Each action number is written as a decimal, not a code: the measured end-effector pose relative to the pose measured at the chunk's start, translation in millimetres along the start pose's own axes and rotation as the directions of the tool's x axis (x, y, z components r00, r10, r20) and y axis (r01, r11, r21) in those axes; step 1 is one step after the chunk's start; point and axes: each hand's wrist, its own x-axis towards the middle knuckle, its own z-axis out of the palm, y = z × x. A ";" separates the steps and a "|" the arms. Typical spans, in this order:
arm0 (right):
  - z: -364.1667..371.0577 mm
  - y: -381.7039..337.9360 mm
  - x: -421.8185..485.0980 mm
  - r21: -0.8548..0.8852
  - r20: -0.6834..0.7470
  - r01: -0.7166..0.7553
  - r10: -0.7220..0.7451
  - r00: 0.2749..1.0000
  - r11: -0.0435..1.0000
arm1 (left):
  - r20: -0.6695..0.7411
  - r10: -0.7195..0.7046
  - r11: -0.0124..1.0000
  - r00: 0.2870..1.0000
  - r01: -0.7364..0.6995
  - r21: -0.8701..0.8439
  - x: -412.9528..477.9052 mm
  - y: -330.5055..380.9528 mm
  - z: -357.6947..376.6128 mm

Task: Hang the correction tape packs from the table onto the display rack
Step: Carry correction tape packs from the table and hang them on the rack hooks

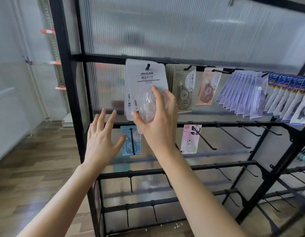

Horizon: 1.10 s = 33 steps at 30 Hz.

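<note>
Your right hand [156,120] grips the pack [144,79] by its lower half: the thumb is at the bottom-left of the clear blister and the fingers [157,94] curl over its right side, so you pinch the blister, not the card. The pack's long axis runs up and down, near upright. Its hang hole sits straight above your fingers, with the hook [147,67] showing through it. So the pack is on the hook at the left end of the rack's [66,82] upper row, in front of at least one like card whose edge shows at its left.

The hook points out toward you. Judging from that, what remains is a push away from you along the hook, toward the back bar, then a release. Keep the push in line with the hook, since your grip is low and the card's top could tip or bind on the wire.

Your left hand [102,137] is lower and to the left, with fingers spread and straight, holding nothing and apart from the pack. Its thumb lies near the blue pack [129,142] on the row below. The right hand is the nearer one and can likely finish alone; the left could steady the card's left edge if it swings. Just right of your pack hangs a tan pack [182,89], close enough to catch your knuckles. The table is out of view
</note>
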 end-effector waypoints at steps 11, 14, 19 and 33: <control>25.6 17.9 -17.7 -0.203 0.265 0.024 0.031 0.964 0.979 | 0.032 -0.012 1.000 0.999 0.012 -0.009 -12.0 -0.7 -2.2; 15.8 26.7 -35.7 -0.235 0.327 0.011 0.068 0.943 0.972 | 0.057 -0.018 1.000 0.998 0.018 0.001 -20.0 -1.7 -0.5; -8.0 46.7 -70.9 -0.312 0.472 -0.035 0.187 0.862 0.950 | 0.076 -0.042 0.999 0.996 0.042 0.005 -43.2 0.1 4.1; -97.3 46.3 -195.2 -0.242 0.843 0.118 0.149 0.517 0.963 | 0.141 -0.336 0.930 0.931 0.304 0.207 -223.1 36.3 -3.6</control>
